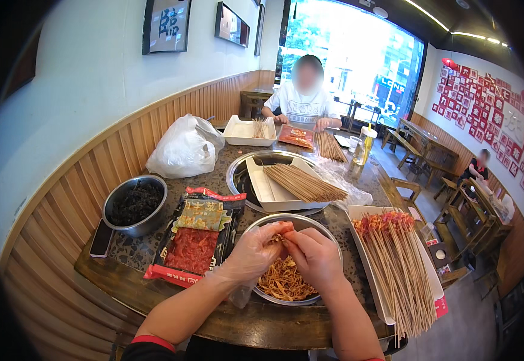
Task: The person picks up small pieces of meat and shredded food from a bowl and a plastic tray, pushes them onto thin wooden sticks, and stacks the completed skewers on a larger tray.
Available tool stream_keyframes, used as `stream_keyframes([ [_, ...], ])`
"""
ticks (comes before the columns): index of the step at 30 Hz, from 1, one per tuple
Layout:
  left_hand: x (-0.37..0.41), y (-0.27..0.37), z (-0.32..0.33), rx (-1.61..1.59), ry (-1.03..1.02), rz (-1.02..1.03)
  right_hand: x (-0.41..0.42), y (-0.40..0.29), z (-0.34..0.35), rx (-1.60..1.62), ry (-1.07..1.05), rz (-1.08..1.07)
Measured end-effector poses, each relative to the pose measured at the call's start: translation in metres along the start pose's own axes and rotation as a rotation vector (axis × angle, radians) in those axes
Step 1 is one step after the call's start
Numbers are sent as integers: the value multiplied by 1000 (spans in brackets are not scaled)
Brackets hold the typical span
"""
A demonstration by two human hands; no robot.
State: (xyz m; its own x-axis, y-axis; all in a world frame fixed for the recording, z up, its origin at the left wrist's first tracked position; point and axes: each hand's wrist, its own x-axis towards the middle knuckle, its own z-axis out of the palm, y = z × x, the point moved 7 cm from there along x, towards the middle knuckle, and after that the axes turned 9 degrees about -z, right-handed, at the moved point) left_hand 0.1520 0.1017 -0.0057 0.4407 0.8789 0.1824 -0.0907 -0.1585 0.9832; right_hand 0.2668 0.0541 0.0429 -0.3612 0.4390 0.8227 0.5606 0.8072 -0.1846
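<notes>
My left hand [262, 246], in a clear plastic glove, holds a red meat slice [284, 226] with some shredded filling at it. Bare fingertips of my right hand [313, 257] pinch the same slice from the other side. Both hands hover over a steel bowl [289, 303] that contains brown shredded strips [284, 282]. To the left lies a meat package [192, 252] with red slices showing. A white tray [370, 277] on the right carries many bamboo skewers [401, 275] with reddish food on their far ends. My fingers partly hide the filling.
Behind the bowl, a white tray [259, 180] with bare bamboo skewers [309, 182] rests over a round table well [239, 160]. A steel bowl of dark food [138, 205], a phone [101, 239] and a white plastic bag [187, 146] line the left. Across the table sits a person [304, 97].
</notes>
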Motion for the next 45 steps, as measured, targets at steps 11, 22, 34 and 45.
stream_keyframes([
  [11, -6, 7, 5, -114, -194, -148, 0, 7, -5, 67, -53, -21],
  [22, -6, 3, 8, -162, -206, -191, 2, 1, -2, -31, -51, -85],
  [34, -3, -8, 2, -496, -66, -259, 2, 1, -5, -55, -25, -71],
  [45, 1, 1, -4, -172, 13, -14, 1, 6, 1, 158, -35, 24],
])
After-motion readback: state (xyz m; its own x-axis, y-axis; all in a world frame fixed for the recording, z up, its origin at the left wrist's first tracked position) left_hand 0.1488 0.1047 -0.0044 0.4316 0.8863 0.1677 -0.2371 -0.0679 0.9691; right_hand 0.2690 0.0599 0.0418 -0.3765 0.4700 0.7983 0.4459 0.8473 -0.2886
